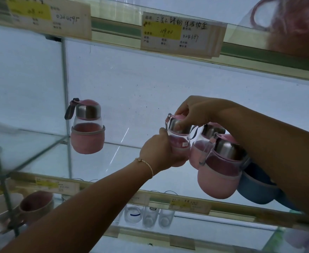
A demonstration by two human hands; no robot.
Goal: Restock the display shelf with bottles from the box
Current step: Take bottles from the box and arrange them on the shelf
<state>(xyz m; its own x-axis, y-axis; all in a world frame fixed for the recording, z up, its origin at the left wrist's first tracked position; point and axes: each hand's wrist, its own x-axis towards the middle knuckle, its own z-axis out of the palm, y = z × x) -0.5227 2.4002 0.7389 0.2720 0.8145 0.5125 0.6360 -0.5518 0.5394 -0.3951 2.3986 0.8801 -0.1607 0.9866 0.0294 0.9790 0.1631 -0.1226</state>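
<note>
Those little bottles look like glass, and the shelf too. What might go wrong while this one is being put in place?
The held bottle, gripped by the left hand at its base and the right hand at its cap, is close beside a rear pink bottle; glass might knock glass.
The right forearm passes close over the front pink bottle near the glass shelf edge; a nudge could tip it off.

We are reaching both arms up and forward. Our left hand (159,152) is curling its fingers round the lower body of a bottle (180,138), while our right hand (195,112), wrist bent downward, is pinching its cap from above.
</note>
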